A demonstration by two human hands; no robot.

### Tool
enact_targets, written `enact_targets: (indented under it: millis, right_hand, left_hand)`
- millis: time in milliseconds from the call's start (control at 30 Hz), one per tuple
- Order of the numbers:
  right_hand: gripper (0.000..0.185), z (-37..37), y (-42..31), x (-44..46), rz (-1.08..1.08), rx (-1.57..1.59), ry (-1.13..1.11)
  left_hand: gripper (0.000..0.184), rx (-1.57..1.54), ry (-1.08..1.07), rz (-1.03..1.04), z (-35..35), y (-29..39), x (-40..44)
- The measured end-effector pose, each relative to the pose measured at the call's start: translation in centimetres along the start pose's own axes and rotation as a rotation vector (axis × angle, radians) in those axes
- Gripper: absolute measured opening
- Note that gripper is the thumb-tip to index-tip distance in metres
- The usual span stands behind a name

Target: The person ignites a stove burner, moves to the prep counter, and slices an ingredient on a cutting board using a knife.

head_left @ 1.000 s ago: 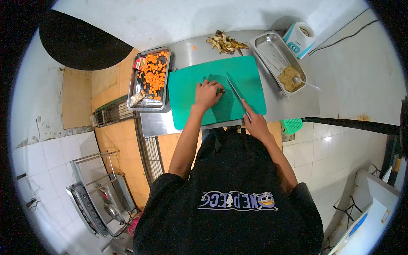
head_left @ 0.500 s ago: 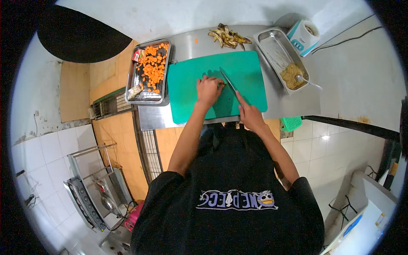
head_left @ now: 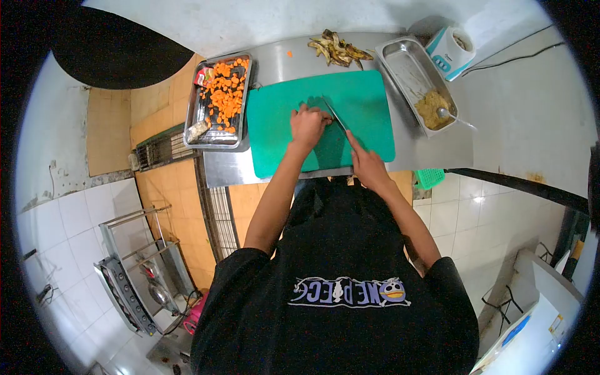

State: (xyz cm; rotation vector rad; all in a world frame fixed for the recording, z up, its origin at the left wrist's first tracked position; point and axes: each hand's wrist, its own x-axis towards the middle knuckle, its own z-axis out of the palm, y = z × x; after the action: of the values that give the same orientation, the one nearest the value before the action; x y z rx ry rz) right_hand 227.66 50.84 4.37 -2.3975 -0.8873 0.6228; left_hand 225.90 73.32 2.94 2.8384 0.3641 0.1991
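Note:
On the green cutting board (head_left: 278,103), my left hand (head_left: 307,128) is closed, with its fingertips bunched over a small dark brown piece whose kind I cannot make out. My right hand (head_left: 370,169) is wrapped around the handle of a knife (head_left: 336,114). The knife's blade points away from me and slants left, just right of my left fingertips. Whether the blade touches the piece cannot be told.
A metal tray (head_left: 214,144) of orange carrot pieces (head_left: 226,94) stands left of the board. Brown and yellow peels (head_left: 337,50) lie behind it. To the right are a metal pan (head_left: 400,72) with yellowish mash (head_left: 431,109), a spoon (head_left: 445,113) and a white-blue appliance (head_left: 447,53).
The view has shifted slightly. The blade now shows narrower, turned more edge-on beside my left fingertips. Both hands stay in nearly the same places on the board.

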Motion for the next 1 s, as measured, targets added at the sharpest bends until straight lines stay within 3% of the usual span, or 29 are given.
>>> enact_targets:
  millis: [300,500,1000]
  right_hand:
    - [0.066,0.0,0.3,0.6,0.019,0.038,-0.028]
    - [0.067,0.2,0.1,0.7,-0.01,-0.055,0.016]
    - [0.064,0.4,-0.4,1.3,0.052,0.018,-0.038]
  left_hand:
    - [0.011,-0.071,-0.009,0.037,0.8,-0.5,-0.4]
    - [0.01,-0.233,-0.038,-0.064,1.2,-0.6,-0.1]
    - [0.015,-0.265,-0.092,0.032,2.5,-1.3,0.4]
